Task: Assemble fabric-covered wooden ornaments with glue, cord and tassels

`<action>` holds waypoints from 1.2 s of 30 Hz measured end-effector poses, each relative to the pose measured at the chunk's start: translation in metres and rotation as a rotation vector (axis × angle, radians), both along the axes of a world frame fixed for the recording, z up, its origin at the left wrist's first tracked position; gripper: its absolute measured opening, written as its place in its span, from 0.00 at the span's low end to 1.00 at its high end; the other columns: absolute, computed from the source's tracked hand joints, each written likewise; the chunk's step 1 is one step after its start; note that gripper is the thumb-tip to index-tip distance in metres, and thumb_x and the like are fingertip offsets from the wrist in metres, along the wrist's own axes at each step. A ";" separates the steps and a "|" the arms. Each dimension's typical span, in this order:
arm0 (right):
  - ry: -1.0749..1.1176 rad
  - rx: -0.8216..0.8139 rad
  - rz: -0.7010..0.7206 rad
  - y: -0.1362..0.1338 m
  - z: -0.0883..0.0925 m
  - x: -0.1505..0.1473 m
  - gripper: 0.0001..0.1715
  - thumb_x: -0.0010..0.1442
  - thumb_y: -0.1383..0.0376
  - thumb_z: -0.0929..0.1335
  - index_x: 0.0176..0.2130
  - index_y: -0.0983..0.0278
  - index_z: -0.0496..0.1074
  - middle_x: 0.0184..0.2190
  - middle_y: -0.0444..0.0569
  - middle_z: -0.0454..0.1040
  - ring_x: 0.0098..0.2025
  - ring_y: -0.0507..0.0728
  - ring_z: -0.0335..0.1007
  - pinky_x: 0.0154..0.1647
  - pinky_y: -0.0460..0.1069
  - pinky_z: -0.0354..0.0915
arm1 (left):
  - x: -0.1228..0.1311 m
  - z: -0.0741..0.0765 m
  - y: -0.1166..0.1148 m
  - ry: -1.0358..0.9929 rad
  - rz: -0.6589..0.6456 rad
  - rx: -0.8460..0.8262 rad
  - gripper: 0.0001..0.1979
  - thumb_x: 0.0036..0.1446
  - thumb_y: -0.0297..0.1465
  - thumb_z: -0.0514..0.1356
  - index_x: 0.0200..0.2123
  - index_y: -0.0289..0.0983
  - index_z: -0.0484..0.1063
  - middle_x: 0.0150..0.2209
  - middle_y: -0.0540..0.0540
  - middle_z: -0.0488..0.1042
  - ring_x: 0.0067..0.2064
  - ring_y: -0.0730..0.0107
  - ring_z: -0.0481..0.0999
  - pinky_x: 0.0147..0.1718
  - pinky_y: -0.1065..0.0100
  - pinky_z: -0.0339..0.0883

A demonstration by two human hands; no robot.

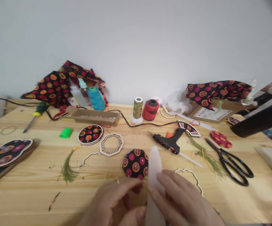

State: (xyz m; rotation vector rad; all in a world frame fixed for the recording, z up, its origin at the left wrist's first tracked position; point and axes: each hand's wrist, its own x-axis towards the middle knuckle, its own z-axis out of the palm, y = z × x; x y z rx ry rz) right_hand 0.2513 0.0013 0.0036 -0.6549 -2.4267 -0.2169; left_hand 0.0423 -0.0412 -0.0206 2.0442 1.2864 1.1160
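Note:
My right hand [185, 201] is closed around a whitish, translucent long piece with a narrow top [155, 163], which stands upright and is blurred. To its left, my left hand [114, 201] is curled, thumb and fingers close to the lower part of that piece; what lies between them is hidden. Just beyond my fingertips is an octagonal pad covered in black fabric with red and orange circles [136, 163]. A pale scalloped frame [193, 177] lies partly behind my right hand.
A black glue gun [170, 140] with its cord lies beyond my right hand, black-handled scissors [234, 164] farther right. An octagonal lattice frame [103, 146], a round fabric piece [90, 135] and a green tassel [69, 166] lie left. Thread spools [150, 110] stand near the wall.

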 end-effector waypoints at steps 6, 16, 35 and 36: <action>0.430 -0.291 -0.208 0.009 -0.011 0.003 0.23 0.60 0.72 0.64 0.53 0.55 0.68 0.48 0.57 0.73 0.46 0.63 0.74 0.41 0.58 0.76 | -0.005 -0.036 0.009 0.354 0.124 0.474 0.14 0.57 0.25 0.57 0.46 0.33 0.74 0.47 0.39 0.76 0.54 0.54 0.70 0.50 0.57 0.69; 0.762 -0.857 -0.309 0.034 -0.004 -0.026 0.13 0.52 0.62 0.73 0.40 0.60 0.73 0.33 0.47 0.78 0.31 0.56 0.76 0.29 0.50 0.75 | 0.002 -0.052 0.012 0.282 0.152 0.549 0.10 0.58 0.23 0.55 0.39 0.34 0.76 0.38 0.44 0.78 0.45 0.61 0.72 0.48 0.60 0.64; 0.786 -1.022 -0.346 0.051 -0.014 -0.046 0.12 0.51 0.58 0.74 0.29 0.62 0.71 0.25 0.48 0.77 0.27 0.57 0.74 0.28 0.52 0.73 | -0.006 -0.039 0.014 0.430 0.132 0.498 0.10 0.58 0.26 0.57 0.40 0.34 0.78 0.41 0.42 0.81 0.45 0.57 0.75 0.44 0.59 0.67; 0.785 -1.029 -0.342 0.051 -0.015 -0.046 0.11 0.51 0.58 0.73 0.29 0.62 0.71 0.25 0.48 0.77 0.27 0.57 0.74 0.28 0.52 0.73 | -0.006 -0.038 0.014 0.446 0.116 0.498 0.10 0.57 0.26 0.58 0.40 0.34 0.78 0.41 0.43 0.81 0.45 0.58 0.75 0.44 0.59 0.67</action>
